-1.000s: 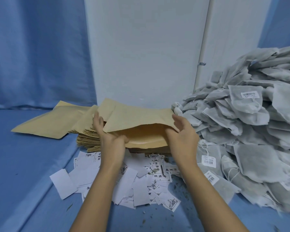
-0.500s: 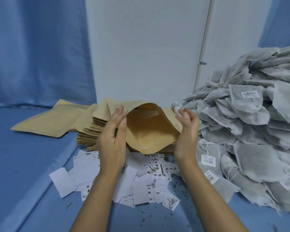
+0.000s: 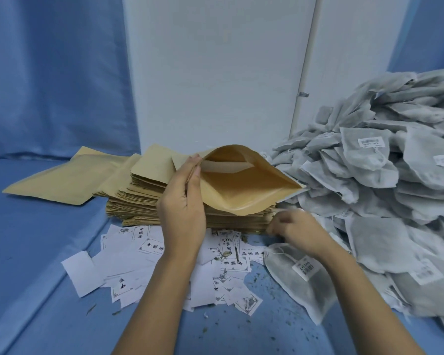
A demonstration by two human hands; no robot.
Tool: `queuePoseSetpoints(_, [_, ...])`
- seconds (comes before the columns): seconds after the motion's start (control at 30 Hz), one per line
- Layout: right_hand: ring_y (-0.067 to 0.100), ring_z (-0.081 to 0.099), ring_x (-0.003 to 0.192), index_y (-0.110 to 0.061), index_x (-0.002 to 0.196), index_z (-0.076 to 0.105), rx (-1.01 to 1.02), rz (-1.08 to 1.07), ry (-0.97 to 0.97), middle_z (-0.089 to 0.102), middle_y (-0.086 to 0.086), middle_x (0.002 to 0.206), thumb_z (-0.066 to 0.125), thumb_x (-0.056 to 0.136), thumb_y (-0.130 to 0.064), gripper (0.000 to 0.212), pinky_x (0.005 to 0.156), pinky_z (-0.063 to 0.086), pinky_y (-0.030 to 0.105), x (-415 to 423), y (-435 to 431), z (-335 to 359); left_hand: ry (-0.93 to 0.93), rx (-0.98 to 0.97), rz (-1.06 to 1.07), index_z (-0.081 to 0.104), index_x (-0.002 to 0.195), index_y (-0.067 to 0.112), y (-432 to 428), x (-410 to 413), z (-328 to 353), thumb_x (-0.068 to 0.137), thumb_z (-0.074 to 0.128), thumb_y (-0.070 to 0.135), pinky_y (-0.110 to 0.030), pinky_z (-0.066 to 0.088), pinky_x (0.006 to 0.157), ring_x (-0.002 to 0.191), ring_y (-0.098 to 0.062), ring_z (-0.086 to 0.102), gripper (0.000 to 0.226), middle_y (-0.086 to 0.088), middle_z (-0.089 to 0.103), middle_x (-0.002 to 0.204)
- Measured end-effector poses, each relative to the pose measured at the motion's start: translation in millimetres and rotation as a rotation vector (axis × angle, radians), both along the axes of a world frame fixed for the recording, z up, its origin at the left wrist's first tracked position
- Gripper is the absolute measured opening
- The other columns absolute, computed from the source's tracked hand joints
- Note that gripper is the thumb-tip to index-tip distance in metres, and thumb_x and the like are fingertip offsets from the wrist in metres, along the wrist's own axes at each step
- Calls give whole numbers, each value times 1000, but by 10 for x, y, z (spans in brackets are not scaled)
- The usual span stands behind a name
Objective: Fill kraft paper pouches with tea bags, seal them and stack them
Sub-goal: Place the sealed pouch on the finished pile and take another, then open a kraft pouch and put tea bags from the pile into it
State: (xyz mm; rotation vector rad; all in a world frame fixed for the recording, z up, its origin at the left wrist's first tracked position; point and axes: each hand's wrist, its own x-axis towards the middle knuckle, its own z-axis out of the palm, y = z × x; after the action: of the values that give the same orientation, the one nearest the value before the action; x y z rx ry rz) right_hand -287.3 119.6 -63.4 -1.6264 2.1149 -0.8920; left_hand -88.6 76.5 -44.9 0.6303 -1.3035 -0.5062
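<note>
Head view, the only view.

Centre of frame: left hand (image 3: 182, 208) raised, its fingers (image 3: 194, 160) and thumb closed in a pinch on the left rim of one tan kraft paper pouch (image 3: 244, 190). Pouch mouth gapes wide toward the camera. Interior: bare brown lining and a pale strip across the far inner wall; no contents seen. The pouch's lower edge rests on a tall stack of flat kraft pouches (image 3: 139, 198), centre-left.

Left of the stack: one larger flat kraft pouch (image 3: 62, 180) lying on the blue cloth-covered surface (image 3: 36, 252).

Right hand (image 3: 295, 229), lower centre-right, low beside the stack's right end. Fingers curled but motion-blurred; cannot tell whether they hold anything.

Just below that wrist: a grey mesh tea bag with a string and white barcode tag (image 3: 303, 280), flat on the surface.

Right side of frame: a large heap of grey mesh tea bags (image 3: 382, 175), several with barcode tags.

Lower centre: scattered white printed paper slips (image 3: 144, 260), partly under the left forearm; green tea crumbs (image 3: 267, 316) on the surface near them.

Background: white panel (image 3: 215, 73), blue curtain (image 3: 49, 73) at upper left.
</note>
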Motion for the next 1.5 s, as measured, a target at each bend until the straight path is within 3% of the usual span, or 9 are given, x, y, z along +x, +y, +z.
queuePoseSetpoints(0.27, [13, 41, 99, -26, 103, 65, 341, 154, 214, 58, -5, 90, 55, 83, -18, 23, 73, 36, 25, -91, 65, -61, -42, 3, -15, 58, 115, 32, 47, -159, -53, 98, 47, 20, -11, 42, 93, 110, 7, 55, 23, 17, 62, 112])
queuePoseSetpoints(0.5, [-2, 52, 43, -15, 81, 59, 151, 110, -32, 62, -1, 66, 55, 84, -9, 7, 42, 39, 13, -151, 119, 17, -4, 64, 22, 60, 112, 32, 91, -137, -41, 99, 47, 24, -26, 47, 86, 98, -13, 59, 20, -4, 70, 104])
queuePoseSetpoints(0.67, [13, 53, 62, -17, 99, 45, -130, -91, -36, 60, 0, 73, 44, 93, -15, 6, 54, 38, 28, -280, 129, 6, -13, 65, 32, 61, 109, 31, 98, -139, -41, 99, 47, 22, -15, 44, 84, 95, -5, 59, 20, 4, 68, 101])
queuePoseSetpoints(0.8, [24, 48, 89, -3, 120, 41, -279, -268, -10, 53, 13, 106, 37, 96, -14, 27, 64, 31, 31, -335, 61, -89, -8, 58, 33, 60, 105, 34, 79, -137, -51, 99, 46, 22, -6, 41, 78, 84, 8, 53, 19, 16, 63, 91])
queuePoseSetpoints(0.9, [28, 36, 121, -4, 131, 41, -211, -320, -65, 42, 17, 130, 39, 89, -27, 48, 98, 32, 37, -332, 20, -154, -18, 54, 37, 60, 103, 33, 67, -139, -61, 99, 45, 23, -5, 39, 75, 79, 8, 51, 19, 16, 59, 86])
queuePoseSetpoints(1.07, [31, 21, 133, -12, 137, 34, 43, -358, 58, 25, 12, 145, 51, 88, -33, 56, 105, 25, 42, -324, 37, -208, -32, 58, 44, 60, 106, 31, 69, -137, -67, 99, 45, 23, -5, 39, 74, 79, 6, 50, 19, 12, 60, 87])
queuePoseSetpoints(1.23, [33, 41, 122, -11, 131, 32, 82, -320, 104, 44, 15, 132, 51, 88, -40, 55, 100, 36, 44, -233, 48, -157, -39, 62, 44, 60, 104, 33, 69, -140, -72, 99, 44, 24, -4, 38, 74, 78, 9, 51, 18, 15, 59, 86])
queuePoseSetpoints(1.4, [35, 51, 114, -11, 134, 33, 63, -162, -73, 50, 16, 124, 73, 71, -10, 75, 88, 48, 42, -247, 101, 28, -33, 53, 76, 55, 101, 43, 74, -130, -61, 100, 44, 24, -5, 40, 77, 83, 6, 52, 22, 12, 62, 92])
queuePoseSetpoints(1.5, [32, 66, 89, -8, 103, 58, 101, -6, -92, 66, 20, 103, 74, 66, 2, 42, 76, 56, 43, -284, 182, 193, 2, 60, 99, 55, 105, 39, 71, -139, -60, 100, 44, 23, -5, 40, 83, 95, 9, 55, 20, 20, 61, 100])
